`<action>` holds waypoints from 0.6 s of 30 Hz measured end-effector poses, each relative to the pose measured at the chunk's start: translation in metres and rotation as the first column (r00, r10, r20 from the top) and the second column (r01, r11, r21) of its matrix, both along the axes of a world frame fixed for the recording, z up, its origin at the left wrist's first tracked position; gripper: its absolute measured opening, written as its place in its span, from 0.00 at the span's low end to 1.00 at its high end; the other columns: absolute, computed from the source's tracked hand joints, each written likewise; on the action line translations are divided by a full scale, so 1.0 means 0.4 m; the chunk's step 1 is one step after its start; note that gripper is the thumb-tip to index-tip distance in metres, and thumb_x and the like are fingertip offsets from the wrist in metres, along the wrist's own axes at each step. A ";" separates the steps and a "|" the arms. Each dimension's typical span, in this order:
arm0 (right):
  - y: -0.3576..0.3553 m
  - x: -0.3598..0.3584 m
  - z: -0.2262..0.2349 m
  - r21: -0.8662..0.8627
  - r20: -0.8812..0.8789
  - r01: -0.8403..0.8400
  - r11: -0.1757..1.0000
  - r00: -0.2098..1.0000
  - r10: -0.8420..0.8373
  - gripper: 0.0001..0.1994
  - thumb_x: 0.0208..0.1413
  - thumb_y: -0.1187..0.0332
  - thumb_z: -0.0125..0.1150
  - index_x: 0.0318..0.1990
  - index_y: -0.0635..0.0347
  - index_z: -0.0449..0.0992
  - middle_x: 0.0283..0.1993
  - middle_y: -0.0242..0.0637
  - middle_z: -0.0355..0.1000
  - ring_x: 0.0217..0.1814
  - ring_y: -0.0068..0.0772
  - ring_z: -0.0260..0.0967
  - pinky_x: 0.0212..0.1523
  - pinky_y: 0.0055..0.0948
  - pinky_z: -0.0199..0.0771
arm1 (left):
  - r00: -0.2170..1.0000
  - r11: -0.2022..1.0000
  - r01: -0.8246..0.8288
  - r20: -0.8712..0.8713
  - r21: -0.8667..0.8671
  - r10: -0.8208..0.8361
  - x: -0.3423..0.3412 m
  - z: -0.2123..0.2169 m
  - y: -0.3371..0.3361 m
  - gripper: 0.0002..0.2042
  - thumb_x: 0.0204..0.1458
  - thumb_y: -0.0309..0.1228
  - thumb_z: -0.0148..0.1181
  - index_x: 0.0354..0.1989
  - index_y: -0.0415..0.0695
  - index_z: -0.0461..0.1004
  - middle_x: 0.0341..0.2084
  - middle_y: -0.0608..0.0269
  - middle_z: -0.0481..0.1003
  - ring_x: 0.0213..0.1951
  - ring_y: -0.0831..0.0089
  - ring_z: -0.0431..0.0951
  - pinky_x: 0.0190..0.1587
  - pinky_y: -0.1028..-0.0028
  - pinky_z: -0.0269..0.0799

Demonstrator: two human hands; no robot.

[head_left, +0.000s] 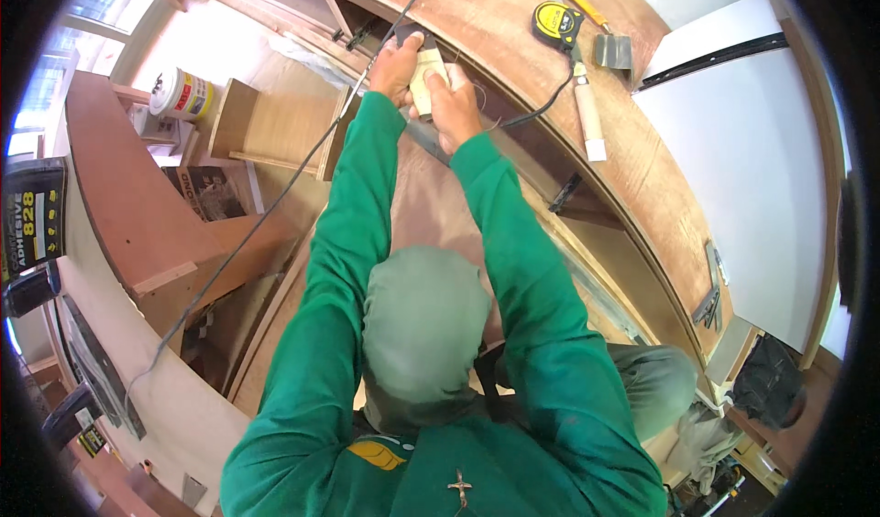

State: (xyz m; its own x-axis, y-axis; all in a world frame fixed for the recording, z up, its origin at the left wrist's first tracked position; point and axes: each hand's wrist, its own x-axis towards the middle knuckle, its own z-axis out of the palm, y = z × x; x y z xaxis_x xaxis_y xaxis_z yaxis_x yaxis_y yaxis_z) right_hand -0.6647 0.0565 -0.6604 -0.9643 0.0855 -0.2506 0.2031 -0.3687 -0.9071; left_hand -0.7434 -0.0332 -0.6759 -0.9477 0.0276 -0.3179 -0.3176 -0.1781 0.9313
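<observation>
Both hands are raised at the front edge of a curved wooden counter (500, 4), closed around a small pale block with dark ends (424, 79). My left hand (392, 70) grips its left side, with the thumb near the upper dark end. On the other side my right hand (453, 109) holds it, thumb lying over the pale face. Fingers cover much of the block, so its exact kind cannot be made out. A dark cable (323, 141) passes close by my left hand.
On the counter lie a yellow-black tape measure (556, 24), a yellow-handled tool (579, 0), a metal scraper blade (612, 52), a wooden-handled tool (588, 109) and metal hardware (711, 290). An open wooden drawer box (280, 127) and white bucket (183, 93) stand left.
</observation>
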 end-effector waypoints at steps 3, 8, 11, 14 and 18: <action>-0.016 0.003 0.004 -0.076 -0.008 0.012 0.997 1.000 -0.012 0.10 0.64 0.69 0.47 0.47 0.66 0.65 0.31 0.42 0.74 0.24 0.28 0.72 0.20 0.27 0.74 | 0.996 0.996 -0.085 0.007 0.021 0.085 0.002 0.001 -0.006 0.15 0.55 0.39 0.57 0.35 0.37 0.72 0.20 0.58 0.75 0.15 0.71 0.73 0.12 0.70 0.65; -0.019 -0.006 -0.012 -0.060 -0.039 0.039 0.997 0.998 -0.041 0.08 0.61 0.71 0.47 0.43 0.68 0.64 0.28 0.43 0.73 0.19 0.30 0.72 0.16 0.28 0.73 | 0.999 0.999 -0.039 -0.002 -0.019 0.039 0.003 0.012 -0.010 0.16 0.55 0.40 0.57 0.32 0.35 0.71 0.19 0.56 0.74 0.12 0.70 0.72 0.09 0.69 0.63; -0.018 -0.018 -0.002 -0.057 -0.059 0.055 0.997 0.997 -0.059 0.08 0.61 0.71 0.47 0.43 0.68 0.64 0.27 0.43 0.72 0.19 0.30 0.71 0.16 0.28 0.73 | 0.996 0.998 -0.023 0.082 -0.057 0.027 -0.014 0.012 -0.015 0.17 0.55 0.41 0.57 0.33 0.35 0.71 0.19 0.56 0.74 0.12 0.70 0.72 0.09 0.69 0.64; -0.013 -0.015 -0.007 -0.043 -0.030 0.027 0.999 0.999 -0.028 0.09 0.63 0.70 0.47 0.45 0.67 0.65 0.29 0.43 0.73 0.22 0.29 0.72 0.19 0.27 0.73 | 0.999 0.999 -0.007 0.035 -0.053 0.009 -0.007 0.013 -0.011 0.15 0.57 0.40 0.55 0.37 0.38 0.72 0.19 0.59 0.74 0.12 0.72 0.71 0.11 0.70 0.64; -0.017 -0.019 -0.009 -0.061 -0.052 0.038 0.997 0.998 -0.041 0.08 0.61 0.71 0.48 0.43 0.68 0.64 0.26 0.42 0.72 0.18 0.30 0.71 0.15 0.29 0.71 | 0.999 0.998 -0.034 0.007 -0.043 0.035 -0.009 0.013 -0.007 0.13 0.57 0.40 0.54 0.35 0.42 0.74 0.20 0.61 0.75 0.13 0.73 0.71 0.11 0.71 0.62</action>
State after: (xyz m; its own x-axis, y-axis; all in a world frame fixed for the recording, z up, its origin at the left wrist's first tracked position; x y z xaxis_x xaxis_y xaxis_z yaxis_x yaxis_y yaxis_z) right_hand -0.6724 0.0498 -0.6640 -0.9726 0.1098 -0.2051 0.1397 -0.4295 -0.8922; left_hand -0.7469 -0.0359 -0.6707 -0.9455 -0.0192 -0.3250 -0.3187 -0.1487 0.9361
